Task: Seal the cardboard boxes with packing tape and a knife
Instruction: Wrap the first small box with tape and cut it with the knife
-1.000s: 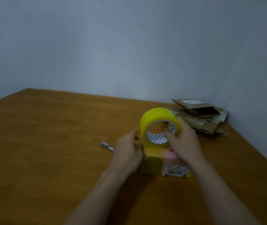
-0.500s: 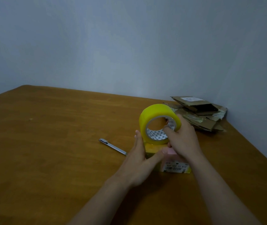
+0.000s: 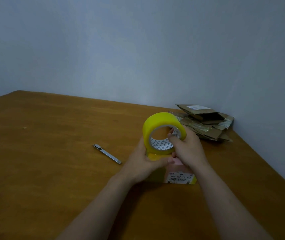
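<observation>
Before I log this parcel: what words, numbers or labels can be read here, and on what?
"502-602 12 812", as far as it reads: on the white barcode label on the small yellow-taped cardboard box.
Print below the barcode: too blurred.
White label on the flattened brown cardboard pile: too small.
Patterned core of the yellow tape roll: no readable words.

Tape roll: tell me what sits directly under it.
Under the tape roll sits the small box, its top partly taped yellow. The left hand and right hand hide most of that top.
</observation>
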